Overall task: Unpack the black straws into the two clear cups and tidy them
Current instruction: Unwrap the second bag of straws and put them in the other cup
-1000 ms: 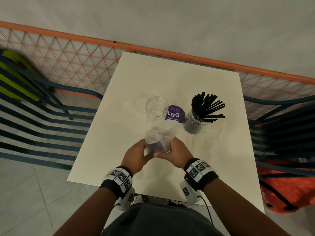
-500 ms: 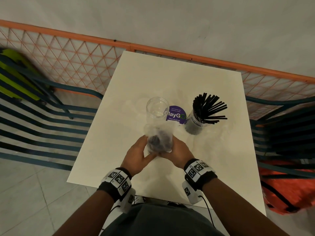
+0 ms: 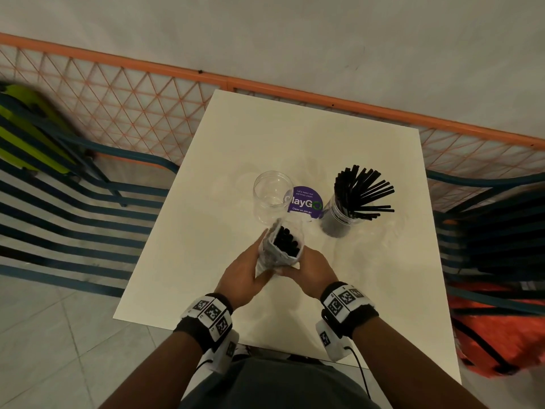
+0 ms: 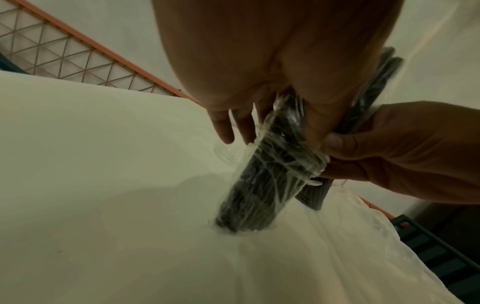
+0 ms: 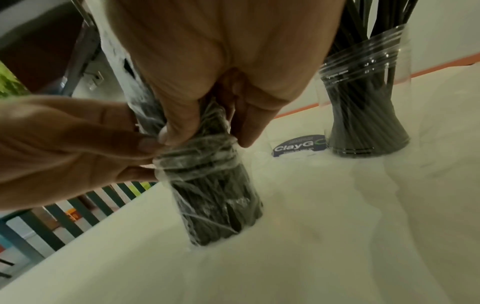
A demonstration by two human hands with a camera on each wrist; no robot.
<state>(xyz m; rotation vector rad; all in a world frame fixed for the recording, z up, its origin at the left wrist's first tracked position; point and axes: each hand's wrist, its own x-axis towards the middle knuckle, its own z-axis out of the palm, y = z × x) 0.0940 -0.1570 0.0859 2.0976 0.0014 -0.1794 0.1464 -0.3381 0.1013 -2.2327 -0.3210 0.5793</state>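
Observation:
A clear plastic bag of black straws stands upright on the white table, its foot on the tabletop. My left hand and right hand both grip the bag around its middle, thumbs touching at the front. The bag's top is open and the straw ends show. Behind it stands an empty clear cup. To the right a second clear cup holds several black straws fanned out.
A round purple sticker lies on the table between the cups. An orange mesh fence runs behind the table. Teal slatted chairs flank both sides, and an orange bag sits at the right.
The wrapper has been pushed down the bundle, so the black straw ends now show at the open top. Both hands stay gripping the bag in the same spot.

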